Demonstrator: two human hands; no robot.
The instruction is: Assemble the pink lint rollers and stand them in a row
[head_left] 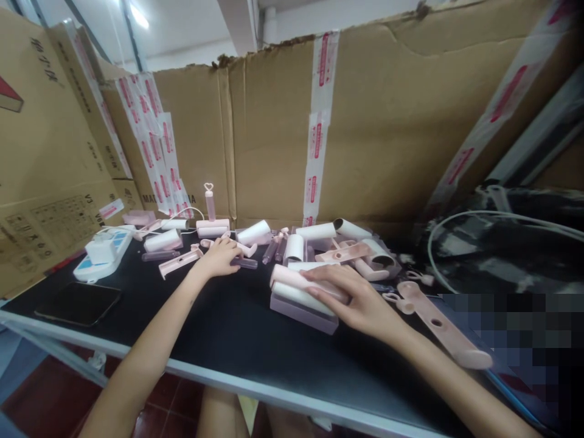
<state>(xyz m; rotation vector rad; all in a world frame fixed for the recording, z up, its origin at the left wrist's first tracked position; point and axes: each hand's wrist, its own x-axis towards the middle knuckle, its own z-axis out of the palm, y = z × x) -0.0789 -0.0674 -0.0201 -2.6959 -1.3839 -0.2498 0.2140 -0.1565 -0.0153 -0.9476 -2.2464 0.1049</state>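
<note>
**Both hands on pink roller parts, black bench**

Right hand (360, 298) lay flat, palm down, fingers stretched and only slightly spread, pressing on a pink-and-white roller assembly (301, 297) near the middle of the black table (228, 328). It covered the piece rather than gripped it; the fingertips reached across the top pink bar.

Left hand (221, 257) was farther out and to the left, fingers curled loosely downward onto a small pink handle piece (244, 249). Whether it actually pinched the piece could not be told.

A long pink handle (435, 322) with holes lay just right of the right wrist. A loose heap of white rolls (319, 232) and pink parts sat at the far side, against the cardboard wall (387, 121). One assembled roller (210, 222) stood upright at far left of the heap. A white power strip (103, 252) and a dark phone (78, 302) lay at the left end of the table.
</note>
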